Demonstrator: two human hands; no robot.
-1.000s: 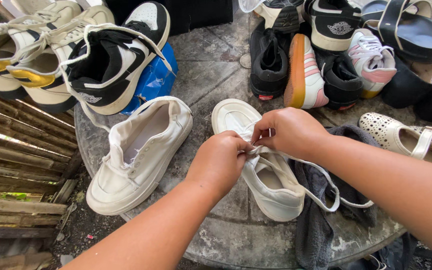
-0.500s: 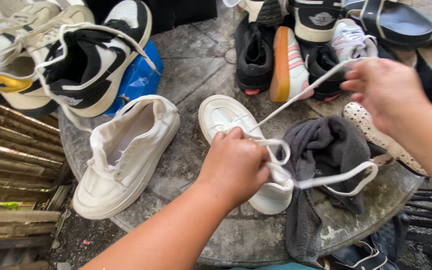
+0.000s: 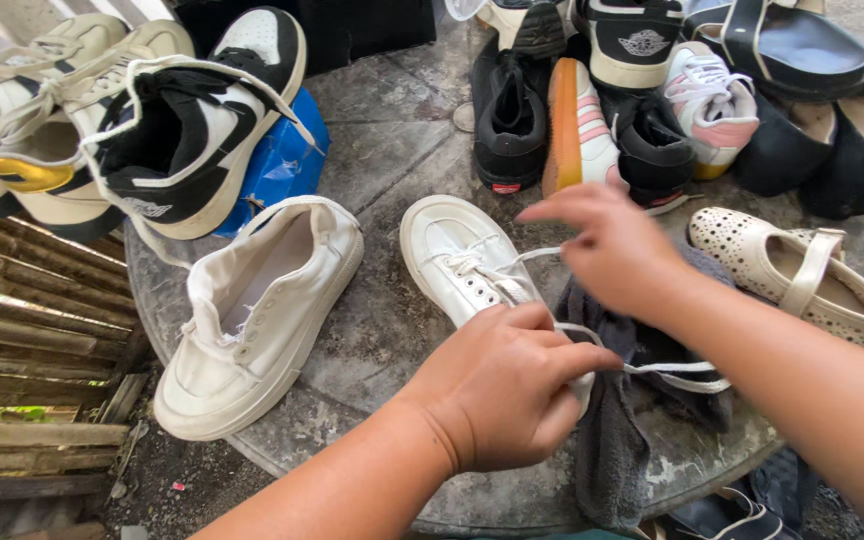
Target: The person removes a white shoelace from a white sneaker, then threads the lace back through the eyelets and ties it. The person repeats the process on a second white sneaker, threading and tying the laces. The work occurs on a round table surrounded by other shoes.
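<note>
The left hand (image 3: 497, 385) was closed on the heel end of a white low-top canvas sneaker (image 3: 462, 265), pinning it. The right hand (image 3: 607, 240), just beyond, pinched the white flat lace (image 3: 537, 254), which ran taut to the eyelets. Lacing seemed in hand; the next move called for feeding the lace end into an eyelet. The sneaker's toe pointed away, a dark grey cloth (image 3: 617, 440) beside it.

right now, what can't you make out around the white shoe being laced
- Head view: rear half of the laced white sneaker, hidden under the left hand.
- Where the white lace ends, covered by the right hand, which is motion-blurred.
- Dark grey cloth, its lower part cut off by the frame's bottom edge.
</note>
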